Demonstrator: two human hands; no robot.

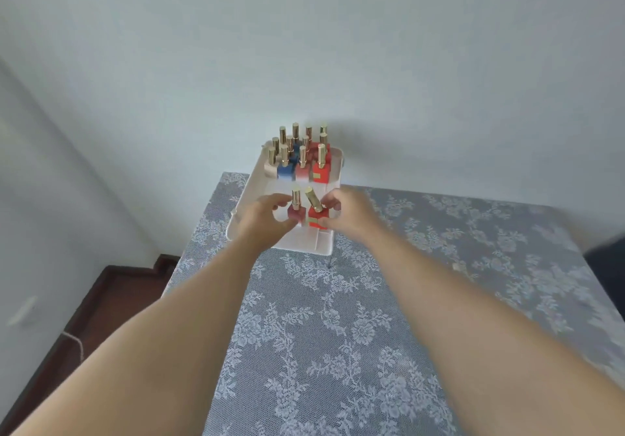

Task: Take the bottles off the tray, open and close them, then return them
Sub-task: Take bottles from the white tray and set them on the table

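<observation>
Over tray [306, 246] near edge: hands [260, 221] grip bottles [316, 217].

Light: soft, even daylight, fairly bright, source unseen.
Shadows: a faint one on the wall [372, 124] behind the bottles [301, 151].
Blur: hands and forearms smeared; whole picture slightly soft.
Distortion: wide-angle bending toward the edges.

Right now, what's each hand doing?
Left hand: grips the dark red bottle, upright.
Right hand: grips the bright red bottle, tilted.
</observation>
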